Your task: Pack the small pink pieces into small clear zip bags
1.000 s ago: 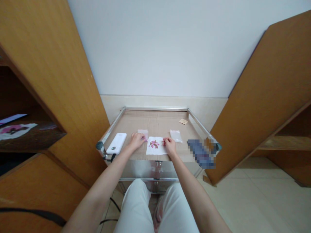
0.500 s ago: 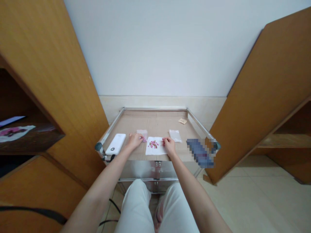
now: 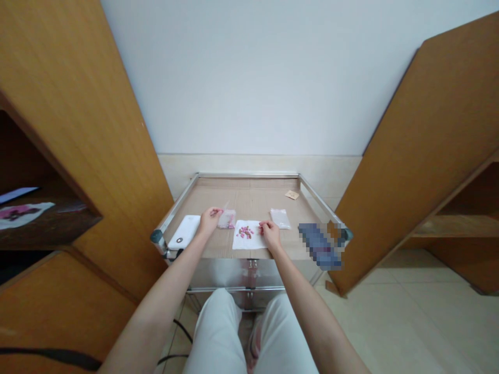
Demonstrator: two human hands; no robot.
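Observation:
On the cart top lies a white sheet [image 3: 239,242], paper or cloth, with a cluster of small pink and brown pieces [image 3: 245,232] on it. To its left is a small clear plastic bag [image 3: 226,221] with several pink bits at its lower right. My left hand [image 3: 209,221] is closed in a pinch at the bag's upper left edge, where a clear flap stands up. Over the sheet's right side, my right hand [image 3: 271,233] is closed with its fingertips together. Something small and pinkish shows by them, too small to name.
A white power bank-like device [image 3: 184,232] lies at the left edge. Another clear bag [image 3: 280,218] is behind my right hand, and a small tan card [image 3: 291,195] farther back. A pixelated dark object [image 3: 319,244] lies at right. A metal rail [image 3: 249,175] borders the cart.
My left hand has moved left and slightly up from the bag's lower right, uncovering the pink bits. The bag's flap now shows raised. My right hand has stayed nearly in place.

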